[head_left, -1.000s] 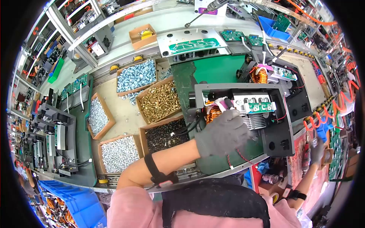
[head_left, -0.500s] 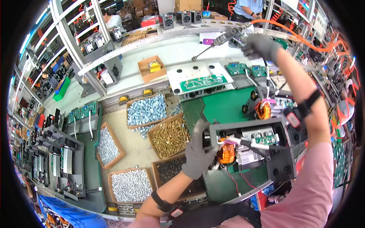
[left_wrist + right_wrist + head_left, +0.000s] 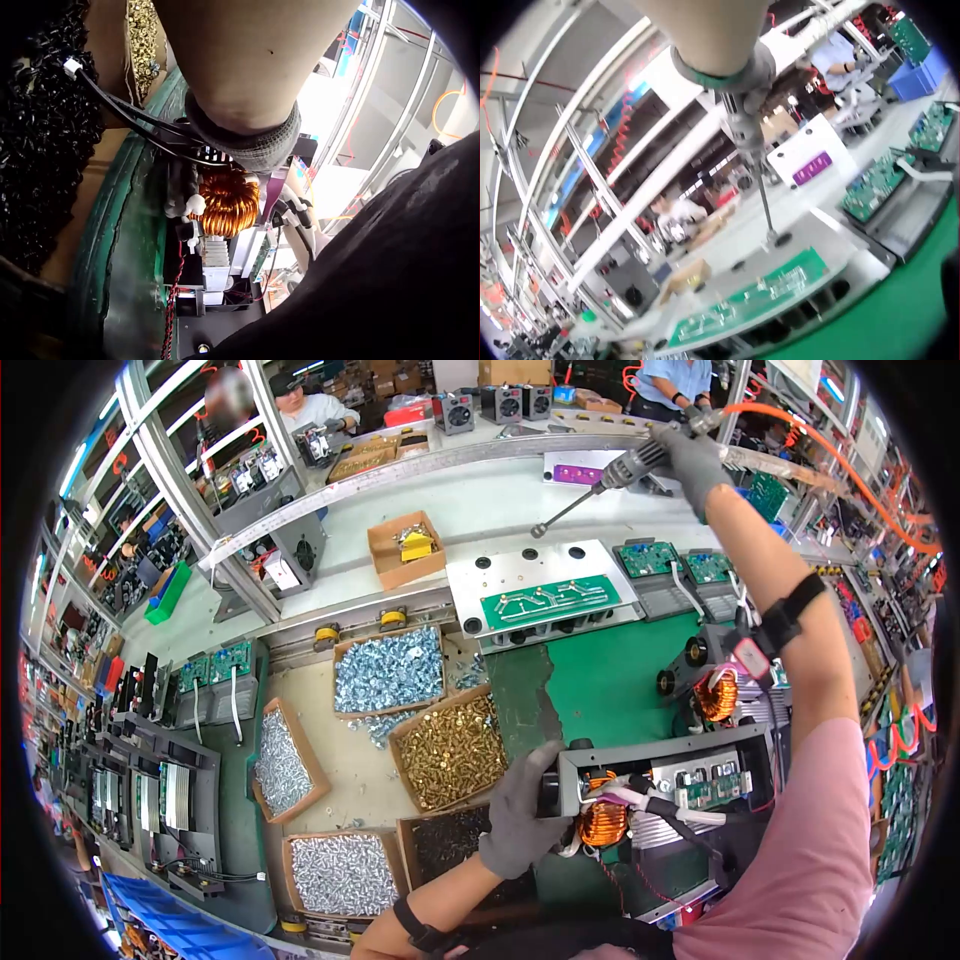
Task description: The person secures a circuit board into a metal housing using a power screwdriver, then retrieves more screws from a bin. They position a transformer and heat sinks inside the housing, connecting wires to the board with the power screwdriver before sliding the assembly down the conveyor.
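Observation:
My gloved right hand grips a pneumatic screwdriver raised over the back of the bench. Its long bit points down and left, its tip close over a pale plate bearing a green circuit board. In the right wrist view the driver's shaft reaches toward that plate. My gloved left hand rests against the left end of a dark metal case, fingers and thumb spread. Inside the case are a copper coil, a finned heatsink and white-sleeved cables. The left wrist view shows the coil, the fingers hidden.
Screw trays lie to the left: blue-silver, brass, black and silver. A second case with a coil stands behind mine. An orange air hose trails right from the driver. People work across the bench.
My right hand has gone from the far right to the hanging screwdriver and taken hold of it. The left hand has moved from inside the case to its left end.

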The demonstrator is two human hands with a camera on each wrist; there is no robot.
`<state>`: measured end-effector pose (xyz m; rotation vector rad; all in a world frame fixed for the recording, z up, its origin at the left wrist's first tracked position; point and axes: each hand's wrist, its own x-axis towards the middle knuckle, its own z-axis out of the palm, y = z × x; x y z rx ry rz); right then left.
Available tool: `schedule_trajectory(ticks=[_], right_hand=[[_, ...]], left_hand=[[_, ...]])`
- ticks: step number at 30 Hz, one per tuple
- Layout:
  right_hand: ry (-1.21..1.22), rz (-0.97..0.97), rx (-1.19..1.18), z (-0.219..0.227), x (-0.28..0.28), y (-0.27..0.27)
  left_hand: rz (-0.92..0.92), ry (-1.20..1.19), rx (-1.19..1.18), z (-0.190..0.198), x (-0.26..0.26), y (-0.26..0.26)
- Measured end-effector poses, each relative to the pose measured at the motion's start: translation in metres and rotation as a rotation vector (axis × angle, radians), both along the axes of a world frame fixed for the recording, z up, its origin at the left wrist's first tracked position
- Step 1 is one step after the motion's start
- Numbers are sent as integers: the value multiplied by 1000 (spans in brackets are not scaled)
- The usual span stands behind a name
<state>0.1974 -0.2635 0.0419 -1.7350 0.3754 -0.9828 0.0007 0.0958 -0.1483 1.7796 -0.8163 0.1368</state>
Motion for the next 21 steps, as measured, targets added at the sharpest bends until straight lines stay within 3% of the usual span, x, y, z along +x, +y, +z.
schedule_trajectory(ticks=[3,6,7,8,10,12,13,16,17,18,20,21], right_hand=[[-4,55,-88,47,-52,-23],[-19,130,-267,121,-142,-90],[-315,310,-106,130,-180,-36],[-610,480,55,126,-220,22],[-549,488,27,119,-274,30],[-447,553,-4,107,-317,29],[-402,589,-12,99,-334,26],[-269,693,-42,78,-367,20],[-502,429,-131,60,-361,16],[-501,422,-120,50,-360,20],[-475,937,204,36,-359,27],[-522,910,218,26,-355,17]], left_hand=[[16,-30,-12,-10,0,-2],[62,-111,-8,-6,0,-3],[49,-36,-24,-8,0,-4],[32,43,-40,-9,-2,-5],[37,28,-66,-7,-6,-9],[20,197,-112,-5,-8,-9],[38,86,-78,-2,-8,-9],[29,45,-111,-15,-4,-11],[17,89,-128,-17,-5,-11],[13,92,-117,-15,-7,-11],[-5,75,-150,-7,-9,-10],[9,87,-116,-8,-8,-10]])
